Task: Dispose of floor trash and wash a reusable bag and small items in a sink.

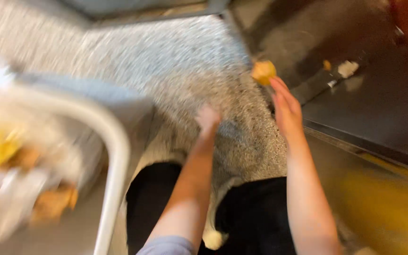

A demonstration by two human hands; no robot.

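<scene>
The view is motion-blurred and looks down at a speckled grey floor (pixel 185 61). My right hand (pixel 285 107) reaches forward with fingers extended, its fingertips at a small orange-yellow scrap (pixel 263 72) near the edge of a dark metal surface (pixel 378 104). Whether the fingers grip the scrap cannot be made out. My left hand (pixel 208 120) is held lower over the floor, its fingers curled, and nothing shows in it.
A white-rimmed bin or bowl (pixel 114 137) with yellow and brown scraps fills the left side. Small orange and pale crumbs (pixel 347 68) lie on the dark metal surface. A blurred yellow object (pixel 388 208) sits at lower right. My dark trousers show below.
</scene>
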